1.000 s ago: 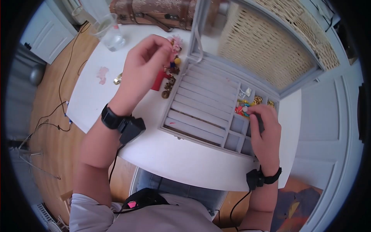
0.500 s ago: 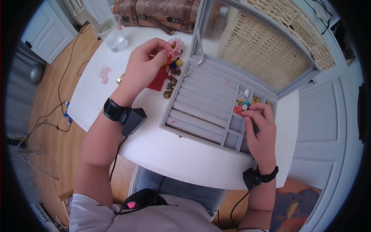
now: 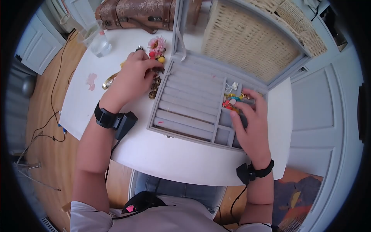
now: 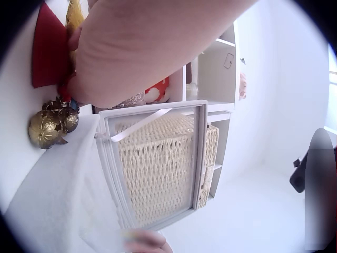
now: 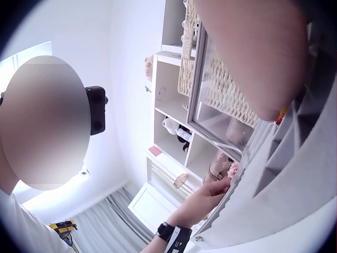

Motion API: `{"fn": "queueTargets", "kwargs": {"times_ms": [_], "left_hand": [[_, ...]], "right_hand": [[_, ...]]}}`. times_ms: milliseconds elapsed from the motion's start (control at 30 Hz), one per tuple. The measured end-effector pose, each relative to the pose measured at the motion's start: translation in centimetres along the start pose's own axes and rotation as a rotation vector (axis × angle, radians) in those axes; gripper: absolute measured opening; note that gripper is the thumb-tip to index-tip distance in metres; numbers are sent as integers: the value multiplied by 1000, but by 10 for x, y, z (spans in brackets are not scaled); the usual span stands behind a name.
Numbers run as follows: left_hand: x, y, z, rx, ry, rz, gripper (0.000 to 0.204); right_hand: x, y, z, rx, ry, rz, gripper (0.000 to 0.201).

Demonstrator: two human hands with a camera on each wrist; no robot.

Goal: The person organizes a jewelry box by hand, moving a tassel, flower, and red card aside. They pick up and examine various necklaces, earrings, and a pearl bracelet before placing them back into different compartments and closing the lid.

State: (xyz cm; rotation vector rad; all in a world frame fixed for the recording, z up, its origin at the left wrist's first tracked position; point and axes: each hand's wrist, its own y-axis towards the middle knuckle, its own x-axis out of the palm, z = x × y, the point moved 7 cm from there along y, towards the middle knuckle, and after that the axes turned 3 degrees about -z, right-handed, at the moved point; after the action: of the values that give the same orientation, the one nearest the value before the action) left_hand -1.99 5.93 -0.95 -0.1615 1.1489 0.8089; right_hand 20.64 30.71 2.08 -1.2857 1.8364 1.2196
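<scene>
In the head view my left hand [image 3: 131, 79] is palm down over small trinkets left of the jewellery box [image 3: 181, 136]. Its bent fingertips are partly hidden, so a hold cannot be told. Beside them lie a pink flower [image 3: 157, 45], a yellow ball [image 3: 161, 60] and brass bells [image 3: 152, 94]. The left wrist view shows a red piece [image 4: 48, 50] and yellow strands [image 4: 75, 18] by the fingers. My right hand [image 3: 253, 129], fingers spread, is over the box's right compartments, its index finger and thumb beside colourful beads [image 3: 228, 103]; no grip shows.
The box's glass lid stands raised, with a wicker basket [image 3: 247, 42] behind. A plastic cup [image 3: 100, 46] and a gold-coloured piece [image 3: 109, 82] are on the white table [image 3: 181, 164] at the left. A brown patterned case [image 3: 135, 15] lies at the back.
My left hand has come down from beside the pink flower, its pinched fingers now lower among the trinkets. My right fingers have spread wider over the compartments. The head view has shifted slightly.
</scene>
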Motion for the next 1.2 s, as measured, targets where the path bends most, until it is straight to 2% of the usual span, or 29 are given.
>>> {"fn": "queueTargets", "kwargs": {"times_ms": [100, 167, 200, 267, 367, 433, 500, 567, 633, 700, 733, 800, 833, 900, 933, 967, 1033, 1100, 1200], "left_hand": [[2, -5, 3, 17, 15, -29, 33], [0, -1, 3, -26, -84, -55, 27], [-1, -1, 5, 25, -55, -19, 25], [-4, 0, 7, 8, -107, 3, 25], [-11, 3, 5, 8, -163, 65, 22], [-20, 3, 3, -53, -253, 146, 20], [-27, 4, 6, -28, -230, 155, 14], [-24, 3, -4, -223, -604, 139, 15], [-23, 4, -6, -176, -695, 165, 19], [-23, 4, 2, -162, -986, 103, 18], [-25, 3, 6, -146, -985, 114, 18], [-15, 0, 19, -144, -1204, -17, 16], [-16, 0, 28, -130, -1203, -18, 16], [-1, -7, 58, -112, -1213, -263, 13], [9, -12, 67, -131, -1261, -362, 13], [15, -17, 73, -146, -1275, -381, 13], [26, -24, 91, -89, -1228, -525, 15], [35, -28, 100, -86, -1291, -538, 15], [39, -30, 104, -78, -1171, -603, 15]], "right_hand": [[-2, -7, 2, 71, 68, -40, 26], [-3, -6, 6, 94, 115, -34, 26], [-9, -5, 6, 89, 93, 36, 26], [-15, -2, 3, 60, 74, 119, 27], [-10, -3, 3, 58, 32, 109, 27], [2, -5, 1, 9, -61, -6, 30], [2, -7, 1, 44, -19, -29, 30], [1, -8, 2, 58, 29, -3, 30], [-1, -8, 1, 52, 51, 30, 29], [-9, -4, -1, 55, -5, 85, 29], [-11, -2, -2, 44, -13, 97, 29], [-13, -1, -5, -15, 108, 114, 32], [-17, 2, -8, -17, 101, 125, 32], [-12, 1, -30, -158, 312, -39, 35], [-7, -1, -37, -237, 360, -65, 41], [-4, -4, -42, -213, 363, -77, 41], [4, -5, -55, -184, 543, -218, 49], [13, -9, -55, -227, 544, -232, 55], [16, -8, -58, -209, 626, -259, 50]]}}
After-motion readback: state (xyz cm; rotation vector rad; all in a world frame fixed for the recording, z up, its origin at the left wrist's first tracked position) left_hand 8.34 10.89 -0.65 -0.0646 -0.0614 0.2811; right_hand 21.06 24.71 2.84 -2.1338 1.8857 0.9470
